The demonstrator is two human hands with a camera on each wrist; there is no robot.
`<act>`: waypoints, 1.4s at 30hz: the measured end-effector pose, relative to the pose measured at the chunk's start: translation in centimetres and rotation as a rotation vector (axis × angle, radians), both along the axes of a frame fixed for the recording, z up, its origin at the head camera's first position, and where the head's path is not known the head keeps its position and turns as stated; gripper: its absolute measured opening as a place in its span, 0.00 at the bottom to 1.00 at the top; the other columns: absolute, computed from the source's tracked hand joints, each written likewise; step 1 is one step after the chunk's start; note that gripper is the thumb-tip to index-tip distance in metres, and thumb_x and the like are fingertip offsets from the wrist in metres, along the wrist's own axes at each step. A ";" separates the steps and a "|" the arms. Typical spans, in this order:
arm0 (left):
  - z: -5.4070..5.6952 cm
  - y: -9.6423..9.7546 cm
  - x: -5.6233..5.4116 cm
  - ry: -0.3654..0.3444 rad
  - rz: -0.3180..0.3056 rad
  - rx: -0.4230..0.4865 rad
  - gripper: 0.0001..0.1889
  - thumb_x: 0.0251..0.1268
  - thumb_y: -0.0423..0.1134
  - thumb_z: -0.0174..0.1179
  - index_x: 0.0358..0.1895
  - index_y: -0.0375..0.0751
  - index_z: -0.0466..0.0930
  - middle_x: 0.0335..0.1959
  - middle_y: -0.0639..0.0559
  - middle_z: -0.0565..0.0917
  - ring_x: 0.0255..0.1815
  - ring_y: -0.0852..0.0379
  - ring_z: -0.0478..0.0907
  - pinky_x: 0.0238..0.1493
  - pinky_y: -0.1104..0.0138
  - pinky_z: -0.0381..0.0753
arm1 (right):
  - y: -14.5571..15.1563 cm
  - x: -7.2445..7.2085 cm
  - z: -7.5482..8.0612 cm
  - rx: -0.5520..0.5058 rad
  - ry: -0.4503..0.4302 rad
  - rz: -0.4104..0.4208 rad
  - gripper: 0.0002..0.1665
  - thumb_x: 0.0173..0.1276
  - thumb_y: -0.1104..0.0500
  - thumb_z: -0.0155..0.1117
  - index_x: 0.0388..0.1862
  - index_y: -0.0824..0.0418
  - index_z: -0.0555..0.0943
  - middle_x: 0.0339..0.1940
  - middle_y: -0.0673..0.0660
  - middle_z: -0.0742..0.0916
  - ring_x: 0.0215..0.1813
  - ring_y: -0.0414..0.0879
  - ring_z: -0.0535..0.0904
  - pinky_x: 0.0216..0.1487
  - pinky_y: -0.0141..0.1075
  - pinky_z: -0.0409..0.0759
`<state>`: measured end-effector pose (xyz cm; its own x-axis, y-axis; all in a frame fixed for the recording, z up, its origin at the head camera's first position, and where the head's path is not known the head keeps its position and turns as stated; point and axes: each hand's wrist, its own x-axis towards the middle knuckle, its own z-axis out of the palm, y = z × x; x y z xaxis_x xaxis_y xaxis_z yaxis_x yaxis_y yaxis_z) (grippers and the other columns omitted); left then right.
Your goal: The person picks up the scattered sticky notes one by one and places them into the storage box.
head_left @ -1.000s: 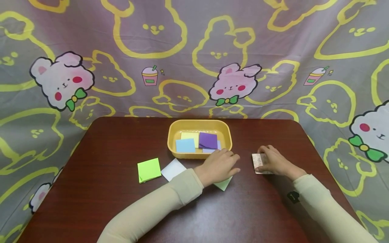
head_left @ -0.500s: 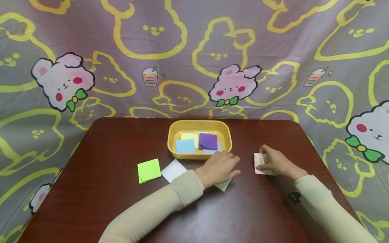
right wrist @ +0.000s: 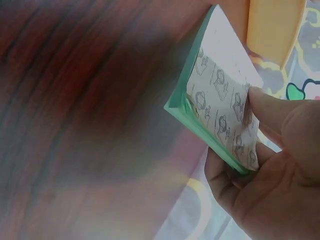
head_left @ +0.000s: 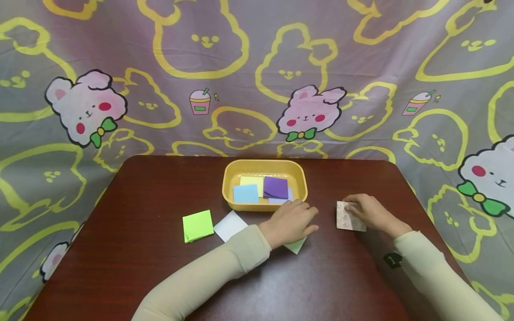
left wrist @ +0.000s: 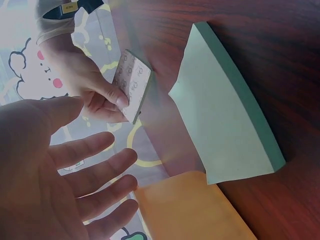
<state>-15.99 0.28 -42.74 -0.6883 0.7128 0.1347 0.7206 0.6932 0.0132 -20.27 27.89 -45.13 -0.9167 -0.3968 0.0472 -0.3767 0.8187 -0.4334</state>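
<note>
In the head view my right hand (head_left: 373, 215) pinches a square sticky note pad (head_left: 344, 218) at its right side. Its printed paper backing faces up, and green edges show on this pad (right wrist: 222, 100) in the right wrist view, thumb on the backing and fingers underneath. My left hand (head_left: 288, 224) hovers in front of the basket with nothing in it; its fingers spread loosely in the left wrist view. Below it lies a pale green sticky note pad (left wrist: 215, 115), mostly hidden by the hand in the head view.
A yellow basket (head_left: 229, 206) holds blue, pale yellow, purple and lilac sticky note pads near the back of the brown table (head_left: 160, 183). A lime green pad (head_left: 198, 225) and a white pad (head_left: 230, 226) lie left of my left hand. A patterned curtain (head_left: 241, 53) hangs behind.
The pad in my right hand has shifted slightly right, and more of its printed backing shows as the thumb has moved up. My left hand stays almost still.
</note>
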 end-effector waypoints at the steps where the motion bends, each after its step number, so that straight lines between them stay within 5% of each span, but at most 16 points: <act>1: 0.0 0.0 0.0 0.000 0.000 -0.002 0.19 0.73 0.57 0.56 0.57 0.50 0.81 0.48 0.56 0.86 0.47 0.56 0.82 0.46 0.65 0.80 | 0.0 0.0 0.1 0.000 -0.001 -0.001 0.12 0.71 0.64 0.64 0.49 0.70 0.84 0.45 0.66 0.90 0.48 0.59 0.87 0.48 0.55 0.82; 42: 0.9 0.1 -0.7 -0.013 0.017 0.012 0.21 0.74 0.57 0.55 0.60 0.49 0.80 0.50 0.55 0.86 0.51 0.55 0.82 0.49 0.65 0.80 | -1.3 0.6 4.1 -0.040 0.045 -0.004 0.15 0.74 0.63 0.61 0.55 0.71 0.82 0.52 0.70 0.88 0.53 0.65 0.87 0.51 0.58 0.83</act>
<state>-16.71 0.41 -41.80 -0.7017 0.6998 0.1340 0.7088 0.7048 0.0310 -19.66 26.56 -41.05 -0.9147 -0.3903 0.1045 -0.3936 0.8025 -0.4484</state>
